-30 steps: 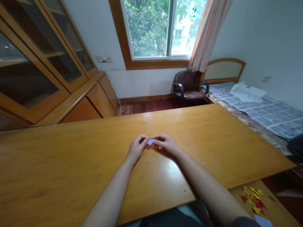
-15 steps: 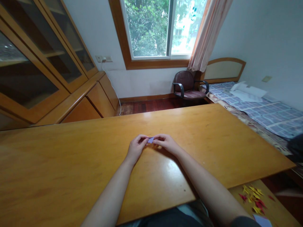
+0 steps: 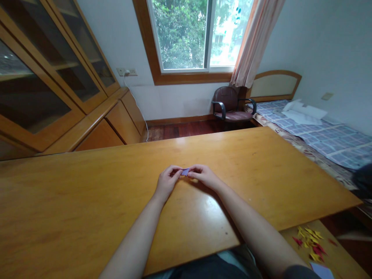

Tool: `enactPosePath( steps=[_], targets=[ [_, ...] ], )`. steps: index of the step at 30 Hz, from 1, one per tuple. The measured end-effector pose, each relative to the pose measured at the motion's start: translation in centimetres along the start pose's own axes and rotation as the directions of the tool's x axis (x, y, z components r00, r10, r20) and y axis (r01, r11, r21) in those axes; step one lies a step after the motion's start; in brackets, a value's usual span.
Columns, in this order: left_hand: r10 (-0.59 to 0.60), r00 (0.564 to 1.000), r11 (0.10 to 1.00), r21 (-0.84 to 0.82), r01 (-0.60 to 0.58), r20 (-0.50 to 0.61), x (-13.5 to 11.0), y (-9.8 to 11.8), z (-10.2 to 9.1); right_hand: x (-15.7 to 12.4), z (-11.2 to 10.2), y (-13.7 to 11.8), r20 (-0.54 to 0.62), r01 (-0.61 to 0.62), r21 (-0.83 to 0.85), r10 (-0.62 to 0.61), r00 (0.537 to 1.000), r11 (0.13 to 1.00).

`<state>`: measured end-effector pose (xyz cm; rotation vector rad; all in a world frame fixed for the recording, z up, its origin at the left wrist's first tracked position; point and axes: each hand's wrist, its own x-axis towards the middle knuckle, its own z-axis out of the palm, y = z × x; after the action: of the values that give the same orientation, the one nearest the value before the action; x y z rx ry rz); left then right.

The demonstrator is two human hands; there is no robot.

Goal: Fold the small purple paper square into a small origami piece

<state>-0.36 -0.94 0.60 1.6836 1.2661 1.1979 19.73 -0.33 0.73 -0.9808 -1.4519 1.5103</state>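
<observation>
A small purple piece of paper (image 3: pixel 185 171) sits between my two hands, just above the wooden table (image 3: pixel 87 201). My left hand (image 3: pixel 167 181) pinches its left end with curled fingers. My right hand (image 3: pixel 204 176) pinches its right end, fingers pressed together. Most of the paper is hidden by my fingertips. Both forearms reach in from the near edge of the table.
A lower wooden surface at the bottom right carries several small red and yellow folded paper pieces (image 3: pixel 310 242) and a purple sheet (image 3: pixel 322 270). Glass-door cabinets (image 3: pixel 49 77) stand at the left. A dark armchair (image 3: pixel 229 104) and a bed (image 3: pixel 319 135) lie beyond the table.
The visible part of the purple paper has shrunk as my fingertips closed in on it. Both hands stay in the same place on the table.
</observation>
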Motion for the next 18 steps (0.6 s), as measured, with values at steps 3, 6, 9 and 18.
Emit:
enactPosePath(
  steps=[3, 6, 9, 18],
  targets=[
    [-0.004, 1.0, 1.0, -0.007, 0.004, -0.007, 0.03, -0.07, 0.04, -0.06, 0.03, -0.16, -0.006, -0.002, -0.005, 0.002, 1.0, 1.0],
    [-0.01, 1.0, 1.0, -0.007, 0.01, -0.005, 0.03, -0.03, 0.05, -0.09, 0.02, -0.24, 0.001, -0.005, -0.002, 0.005, 1.0, 1.0],
    [-0.009, 1.0, 1.0, -0.006, 0.009, 0.0, 0.01, 0.02, 0.02, -0.11, -0.03, -0.19, 0.002, -0.004, 0.009, 0.004, 1.0, 1.0],
    [-0.001, 1.0, 1.0, 0.009, 0.001, -0.003, -0.03, 0.28, -0.03, -0.1, -0.13, -0.04, 0.01, 0.009, 0.006, -0.01, 1.0, 1.0]
  ],
)
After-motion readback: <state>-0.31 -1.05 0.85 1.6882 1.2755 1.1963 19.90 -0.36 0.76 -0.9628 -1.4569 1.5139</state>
